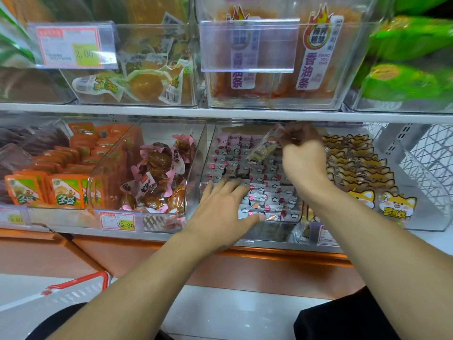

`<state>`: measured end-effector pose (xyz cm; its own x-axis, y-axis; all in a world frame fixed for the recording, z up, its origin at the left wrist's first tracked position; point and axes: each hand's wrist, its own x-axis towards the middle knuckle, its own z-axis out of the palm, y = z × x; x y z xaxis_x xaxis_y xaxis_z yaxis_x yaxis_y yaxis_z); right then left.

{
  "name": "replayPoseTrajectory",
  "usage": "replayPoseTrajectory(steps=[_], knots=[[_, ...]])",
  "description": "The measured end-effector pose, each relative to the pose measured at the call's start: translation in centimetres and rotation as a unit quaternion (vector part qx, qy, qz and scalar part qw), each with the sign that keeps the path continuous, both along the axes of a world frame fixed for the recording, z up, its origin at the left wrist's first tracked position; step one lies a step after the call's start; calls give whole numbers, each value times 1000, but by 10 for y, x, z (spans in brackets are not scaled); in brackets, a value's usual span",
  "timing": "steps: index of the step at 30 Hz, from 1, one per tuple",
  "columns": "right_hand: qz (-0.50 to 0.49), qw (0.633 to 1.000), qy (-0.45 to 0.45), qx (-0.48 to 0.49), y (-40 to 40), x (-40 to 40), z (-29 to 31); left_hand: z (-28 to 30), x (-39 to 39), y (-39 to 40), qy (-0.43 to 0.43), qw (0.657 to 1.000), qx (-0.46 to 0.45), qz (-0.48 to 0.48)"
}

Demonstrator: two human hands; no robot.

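Note:
A clear plastic bin (pixel 204 168) on the lower shelf holds several small pink and white wrapped snacks (pixel 269 190) in rows. My left hand (pixel 225 204) lies flat on the front rows with fingers spread. My right hand (pixel 302 153) is raised over the back of the same bin and pinches a small greenish snack packet (pixel 263 146), which hangs tilted above the rows.
Left of this bin stand a bin of brown pink-wrapped snacks (pixel 159 177) and orange packets (pixel 63 187). On the right is a bin of fox-print packets (pixel 362 173). The upper shelf (pixel 220 112) carries more clear bins. A red-rimmed basket (pixel 76 288) sits low left.

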<state>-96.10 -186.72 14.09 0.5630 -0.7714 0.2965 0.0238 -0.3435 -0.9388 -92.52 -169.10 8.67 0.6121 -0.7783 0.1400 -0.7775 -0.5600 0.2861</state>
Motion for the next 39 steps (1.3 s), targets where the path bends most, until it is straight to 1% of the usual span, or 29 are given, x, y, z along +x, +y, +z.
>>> replayPoseTrajectory(steps=[3, 5, 6, 8, 10, 12, 14, 15, 20, 22, 25, 27, 30, 32, 34, 36, 37, 39], knots=[[10, 997, -14, 78, 0, -16, 3, 6, 0, 2, 31, 998, -57, 15], [39, 991, -36, 125, 1, -26, 5, 12, -2, 4, 75, 987, -129, 57], [57, 985, -49, 155, 1, -32, 6, 16, -4, 5, 104, 975, -179, 85], [92, 967, -63, 229, 5, -42, 8, 24, -7, 8, 176, 935, -282, 128], [118, 938, -71, 317, 9, -50, 10, 32, -10, 9, 265, 885, -354, 143], [144, 908, -73, 387, 11, -55, 10, 38, -13, 10, 384, 821, -401, 132], [179, 886, -55, 424, 13, -58, 9, 41, -16, 11, 466, 764, -427, 127], [193, 880, -42, 432, 14, -58, 9, 41, -17, 12, 485, 748, -434, 132], [217, 855, -7, 471, 9, -59, 8, 42, -12, 16, 520, 705, -458, 149], [224, 851, -2, 474, 7, -58, 6, 42, -11, 17, 526, 701, -460, 144], [263, 846, 14, 462, 7, -60, 7, 42, -13, 19, 530, 703, -456, 128], [284, 845, 32, 452, 6, -61, 9, 43, -13, 21, 539, 698, -459, 109], [295, 849, 49, 436, 5, -61, 8, 43, -14, 22, 536, 706, -453, 93], [303, 855, 49, 419, 4, -61, 6, 44, -16, 22, 552, 692, -456, 93], [324, 870, 47, 369, 5, -62, 4, 46, -18, 22, 592, 670, -438, 87], [343, 893, 48, 286, 6, -64, 4, 46, -19, 22, 621, 656, -419, 91], [351, 902, 51, 248, 7, -65, 4, 45, -19, 22, 626, 652, -415, 97], [357, 908, 50, 214, 8, -65, 4, 43, -19, 21, 629, 646, -420, 106]])
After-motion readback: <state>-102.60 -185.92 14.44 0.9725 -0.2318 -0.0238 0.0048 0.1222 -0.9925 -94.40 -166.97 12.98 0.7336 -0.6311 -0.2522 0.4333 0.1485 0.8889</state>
